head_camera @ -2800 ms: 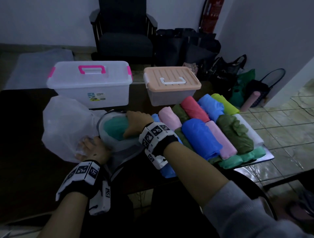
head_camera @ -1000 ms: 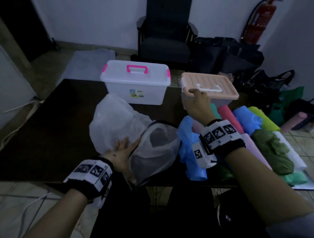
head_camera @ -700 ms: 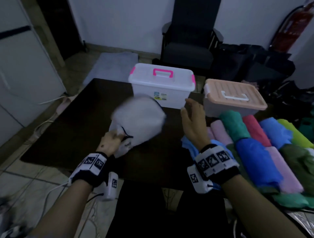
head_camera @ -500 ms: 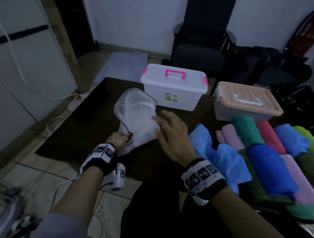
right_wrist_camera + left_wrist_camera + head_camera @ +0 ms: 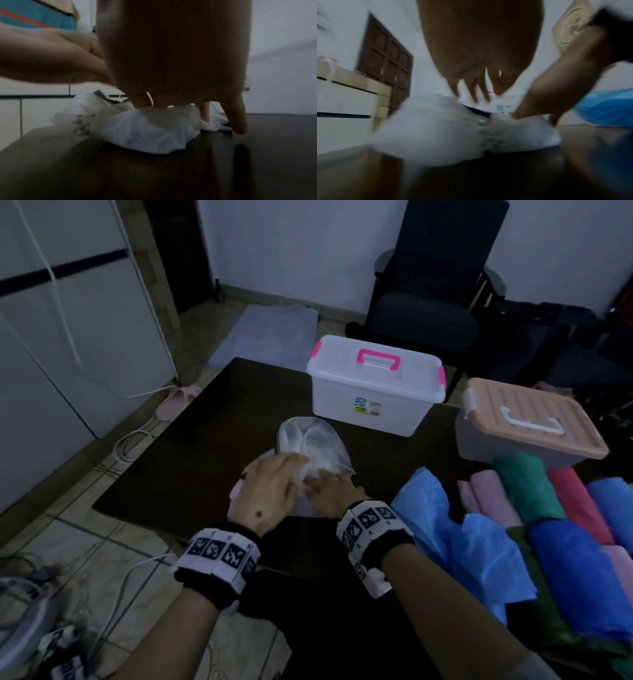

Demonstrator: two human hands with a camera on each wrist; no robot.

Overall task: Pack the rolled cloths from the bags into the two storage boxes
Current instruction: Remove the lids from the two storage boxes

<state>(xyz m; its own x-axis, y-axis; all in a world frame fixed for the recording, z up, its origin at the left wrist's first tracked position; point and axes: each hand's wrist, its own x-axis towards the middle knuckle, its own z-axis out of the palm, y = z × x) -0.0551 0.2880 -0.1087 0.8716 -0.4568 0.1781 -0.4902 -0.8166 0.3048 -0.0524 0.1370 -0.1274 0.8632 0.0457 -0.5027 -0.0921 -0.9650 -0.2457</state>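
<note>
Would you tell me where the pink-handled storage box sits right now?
In the head view, the pink-handled storage box stands closed at the table's far edge, left of the peach-lidded box, behind the white bag.

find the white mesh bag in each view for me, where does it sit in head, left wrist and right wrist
Head: white mesh bag lies centre frame on the dark table, under both hands, in front of the clear storage box.
Left wrist: it fills the lower middle, blurred, below the left hand's fingers.
Right wrist: a crumpled heap at centre under the right hand's fingers.
Shared landmark: the dark table beneath the bag in all three views.
</note>
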